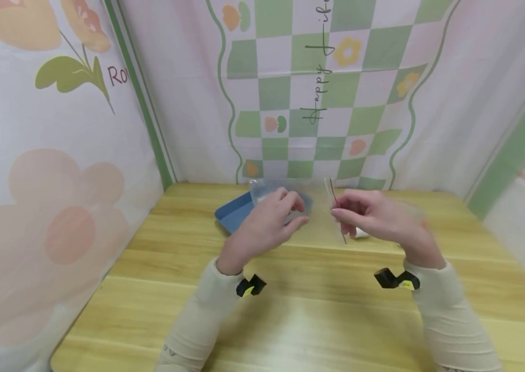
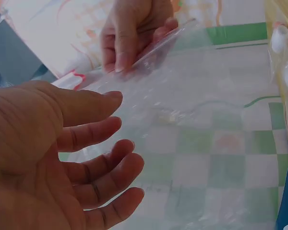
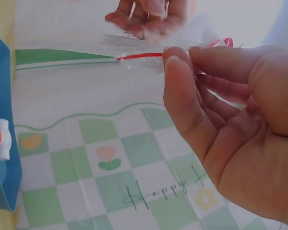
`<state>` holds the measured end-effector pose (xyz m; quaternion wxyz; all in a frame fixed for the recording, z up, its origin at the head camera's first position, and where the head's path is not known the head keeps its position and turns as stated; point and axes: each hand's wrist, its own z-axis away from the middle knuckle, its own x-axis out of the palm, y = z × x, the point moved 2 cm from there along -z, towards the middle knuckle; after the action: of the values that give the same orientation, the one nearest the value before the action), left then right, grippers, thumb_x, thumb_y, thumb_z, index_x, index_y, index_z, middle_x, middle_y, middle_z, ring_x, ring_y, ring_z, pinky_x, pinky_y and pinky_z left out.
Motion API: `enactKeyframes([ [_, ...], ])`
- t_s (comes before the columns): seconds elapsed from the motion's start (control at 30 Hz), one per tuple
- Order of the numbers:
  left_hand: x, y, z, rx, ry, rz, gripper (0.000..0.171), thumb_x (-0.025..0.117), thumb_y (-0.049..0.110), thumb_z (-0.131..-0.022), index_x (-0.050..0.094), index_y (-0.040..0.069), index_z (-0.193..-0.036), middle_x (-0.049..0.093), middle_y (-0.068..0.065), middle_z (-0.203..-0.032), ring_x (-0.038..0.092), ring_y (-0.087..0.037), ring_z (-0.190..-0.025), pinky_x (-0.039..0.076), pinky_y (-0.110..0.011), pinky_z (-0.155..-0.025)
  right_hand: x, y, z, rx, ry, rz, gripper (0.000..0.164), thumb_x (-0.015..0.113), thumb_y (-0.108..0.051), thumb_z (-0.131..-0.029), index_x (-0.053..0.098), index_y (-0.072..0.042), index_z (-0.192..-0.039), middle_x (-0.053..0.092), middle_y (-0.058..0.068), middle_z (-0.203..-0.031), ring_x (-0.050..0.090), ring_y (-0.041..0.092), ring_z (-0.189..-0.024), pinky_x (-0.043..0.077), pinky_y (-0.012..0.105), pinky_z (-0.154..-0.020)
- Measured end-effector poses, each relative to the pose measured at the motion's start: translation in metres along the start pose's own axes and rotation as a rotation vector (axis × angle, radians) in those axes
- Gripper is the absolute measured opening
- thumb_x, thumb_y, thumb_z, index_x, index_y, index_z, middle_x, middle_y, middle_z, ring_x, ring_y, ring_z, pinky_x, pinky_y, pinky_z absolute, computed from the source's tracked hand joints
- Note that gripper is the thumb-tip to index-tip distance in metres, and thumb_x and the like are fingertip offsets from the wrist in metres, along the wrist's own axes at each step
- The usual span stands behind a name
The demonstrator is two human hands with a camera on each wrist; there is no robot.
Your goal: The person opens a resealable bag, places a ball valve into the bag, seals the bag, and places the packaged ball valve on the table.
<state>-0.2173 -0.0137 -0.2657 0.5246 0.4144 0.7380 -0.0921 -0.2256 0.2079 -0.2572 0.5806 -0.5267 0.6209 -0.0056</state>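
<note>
A clear plastic bag [image 1: 315,227] with a red strip along one edge is held up over the table. My right hand [image 1: 381,214] pinches that edge between thumb and fingers; in the right wrist view the red strip [image 3: 141,56] runs out from the fingertips. My left hand [image 1: 269,219] is beside the bag, its fingers spread and slightly bent. In the left wrist view, nothing lies between the left fingers [image 2: 110,182]. Behind the left hand sits a blue tray [image 1: 232,213], partly hidden by the hand and bag.
White and orange small items [image 3: 3,139] lie in the tray. More white pieces [image 2: 280,39] with orange parts lie on the wooden table [image 1: 151,289], near the right hand. A printed curtain [image 1: 192,103] hangs behind the table and at both sides.
</note>
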Motion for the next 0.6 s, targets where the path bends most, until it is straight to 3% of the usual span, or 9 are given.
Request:
enactKeyframes([
  [0.33,0.005,0.005,-0.002,0.089,0.006,0.062,0.028,0.056,0.037,-0.092,0.053,0.015,-0.109,0.053,0.003,-0.104,0.050,-0.007,-0.094,0.042,-0.016,-0.077,0.007,-0.028,-0.006,-0.193,0.060,-0.123,0.011,0.056,0.007,-0.087,0.057,-0.004,-0.090,0.064,0.007,-0.070,0.063,0.018,-0.059,0.053,0.030,-0.054],
  [0.6,0.004,0.006,-0.005,0.079,-0.012,0.120,0.040,0.056,0.047,-0.088,0.055,0.017,-0.114,0.053,0.003,-0.109,0.048,-0.007,-0.092,0.042,-0.017,-0.075,0.012,-0.040,-0.017,-0.221,0.085,-0.077,0.007,0.060,0.002,-0.087,0.059,-0.005,-0.086,0.062,0.001,-0.070,0.059,0.014,-0.056,0.047,0.024,-0.047],
])
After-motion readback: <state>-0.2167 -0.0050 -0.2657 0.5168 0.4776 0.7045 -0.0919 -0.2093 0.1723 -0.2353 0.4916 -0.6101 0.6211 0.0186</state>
